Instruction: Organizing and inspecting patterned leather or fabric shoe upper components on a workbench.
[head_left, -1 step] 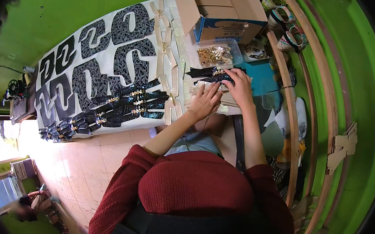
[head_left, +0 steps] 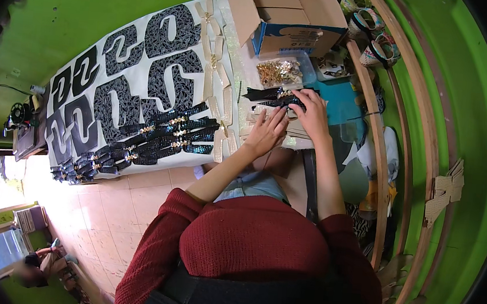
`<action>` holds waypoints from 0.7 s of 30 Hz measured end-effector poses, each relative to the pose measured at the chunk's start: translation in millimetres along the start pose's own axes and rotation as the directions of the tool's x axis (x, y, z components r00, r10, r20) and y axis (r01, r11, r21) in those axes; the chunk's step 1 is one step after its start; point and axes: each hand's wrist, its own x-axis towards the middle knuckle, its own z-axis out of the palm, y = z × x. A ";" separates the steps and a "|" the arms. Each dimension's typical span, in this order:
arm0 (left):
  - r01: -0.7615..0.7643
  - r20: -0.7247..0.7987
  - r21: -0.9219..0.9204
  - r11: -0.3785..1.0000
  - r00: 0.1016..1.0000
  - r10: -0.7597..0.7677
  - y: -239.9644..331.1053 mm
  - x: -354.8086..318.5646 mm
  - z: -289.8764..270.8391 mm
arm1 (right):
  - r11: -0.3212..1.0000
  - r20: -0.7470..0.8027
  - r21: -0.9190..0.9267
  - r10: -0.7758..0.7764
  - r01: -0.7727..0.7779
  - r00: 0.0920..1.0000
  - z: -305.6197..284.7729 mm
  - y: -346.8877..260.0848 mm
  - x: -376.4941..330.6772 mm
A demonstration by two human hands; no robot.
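Glossy black straps (head_left: 263, 94) with gold ornaments at their middles lie together on the table in front of me. My right hand (head_left: 313, 114) reaches over their right end, thumb and fingers closed on a black strap. Beside it, my left hand (head_left: 267, 133) rests with fingers stretched out. Its fingertips touch the near edge of the same black strap. Under and around my hands lie beige strap pieces (head_left: 299, 128), partly hidden by the hands. Just beyond the straps, a clear plastic box (head_left: 307, 69) holds many small gold ornaments (head_left: 278, 73).
An open cardboard box (head_left: 297, 38) stands at the back. On the left, white sheeting (head_left: 204, 99) carries black patterned cut-outs (head_left: 173, 29), a row of beige straps (head_left: 223, 101) and a heap of finished black straps (head_left: 178, 132). Wooden rails (head_left: 371, 117) with shoes (head_left: 374, 50) run along my right.
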 end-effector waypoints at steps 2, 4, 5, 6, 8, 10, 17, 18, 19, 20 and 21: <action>0.023 0.004 -0.008 1.000 1.000 -0.023 4.7 -2.9 -6.6 | 1.000 -0.016 0.012 0.019 -0.019 1.000 -3.7 -3.4 -2.4; 0.050 0.009 -0.011 0.999 0.999 -0.050 6.6 -8.0 -9.0 | 0.998 -0.079 0.021 0.067 -0.065 0.995 -6.2 -12.7 -1.8; 0.051 -0.003 -0.004 0.999 0.999 -0.051 7.1 -9.7 -9.9 | 0.998 -0.079 0.024 0.064 -0.062 0.995 -5.7 -13.8 -1.3; 0.050 -0.016 0.000 0.999 0.999 -0.050 7.8 -10.6 -10.7 | 0.996 -0.100 0.062 0.076 -0.070 0.992 -6.0 -14.8 -1.5; 0.049 0.011 -0.015 0.999 0.999 -0.049 7.4 -9.8 -11.8 | 0.992 -0.123 0.101 0.088 -0.076 0.989 -7.2 -18.6 -2.4; 0.053 0.036 -0.027 0.998 0.998 -0.052 6.4 -8.5 -14.5 | 0.975 -0.166 0.198 0.132 -0.098 0.977 -8.6 -24.8 -3.1; 0.131 0.093 -0.245 0.961 0.989 -0.111 5.3 -6.3 -29.5 | 0.928 -0.240 0.360 0.193 -0.098 0.951 -24.9 -31.7 -6.3; 0.161 0.094 -0.308 0.938 0.986 -0.138 3.5 -5.9 -30.5 | 0.929 -0.242 0.357 0.190 -0.095 0.951 -26.1 -33.0 -7.0; 0.160 0.091 -0.309 0.938 0.986 -0.139 0.2 -6.4 -31.9 | 0.919 -0.234 0.381 0.202 -0.101 0.951 -26.8 -34.8 -7.8; 0.142 0.045 -0.378 0.915 0.990 -0.135 -4.9 -8.0 -33.7 | 0.908 -0.226 0.406 0.213 -0.107 0.951 -27.2 -36.9 -9.0; 0.122 -0.002 -0.443 0.888 0.991 -0.137 -11.1 -10.1 -33.9 | 0.908 -0.225 0.406 0.209 -0.103 0.952 -25.5 -38.6 -10.2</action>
